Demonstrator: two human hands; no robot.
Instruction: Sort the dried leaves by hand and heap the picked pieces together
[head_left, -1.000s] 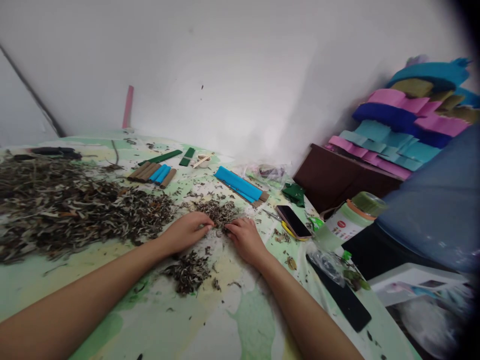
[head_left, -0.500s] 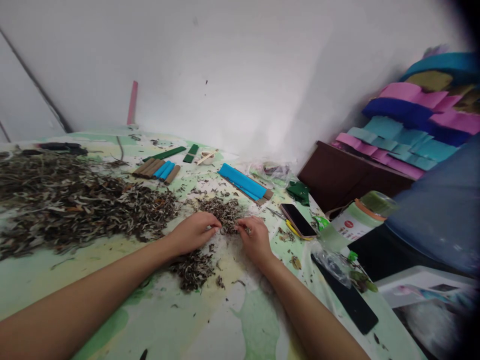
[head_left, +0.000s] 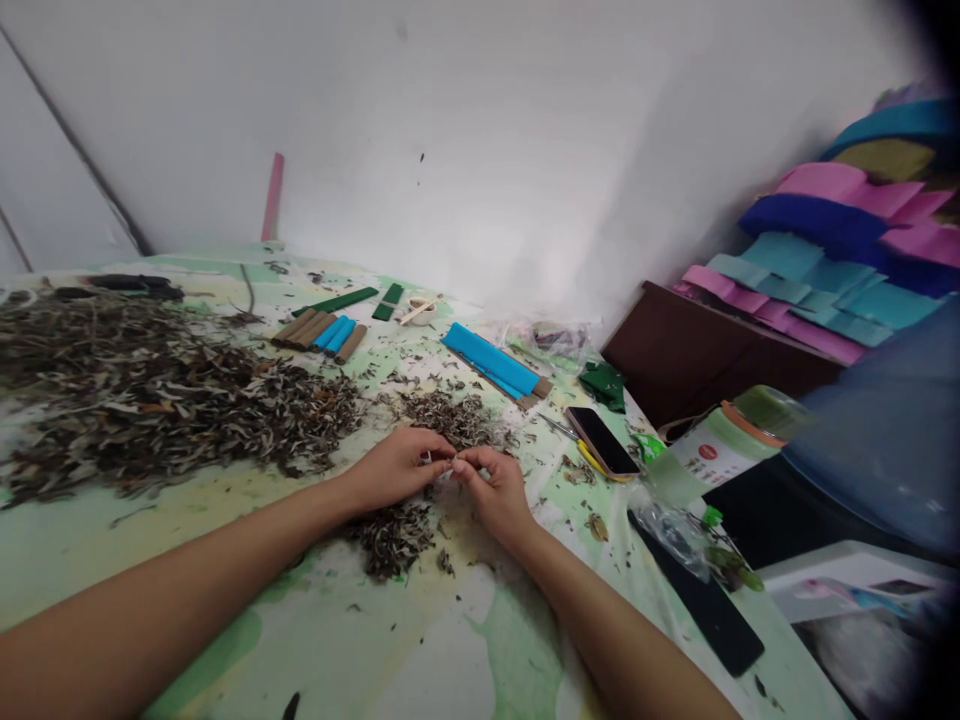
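Note:
My left hand (head_left: 401, 467) and my right hand (head_left: 495, 492) meet fingertip to fingertip just above the table. Both are closed in a pinch, and whatever sits between the fingertips is too small to make out. Right behind them lies a loose patch of dried, crumbled leaves (head_left: 454, 415). A smaller heap of dark dried leaves (head_left: 394, 545) lies in front of my left hand. To the left spreads a large pile of dry, curled grey-brown leaves (head_left: 187, 405).
Brown and blue rolls (head_left: 322, 333), a blue sheet (head_left: 491, 360) on brown card and a small bowl (head_left: 420, 312) stand behind. At right are scissors (head_left: 589, 458), a phone (head_left: 602, 440), a tilted green bottle (head_left: 720, 445) and a black flat strip (head_left: 701, 600). Crepe paper (head_left: 810, 265) is stacked beyond.
My hands have come together: the right moved left and slightly nearer me, and the left shifted a little right. Their fingertips now meet in front of the crumbled leaves.

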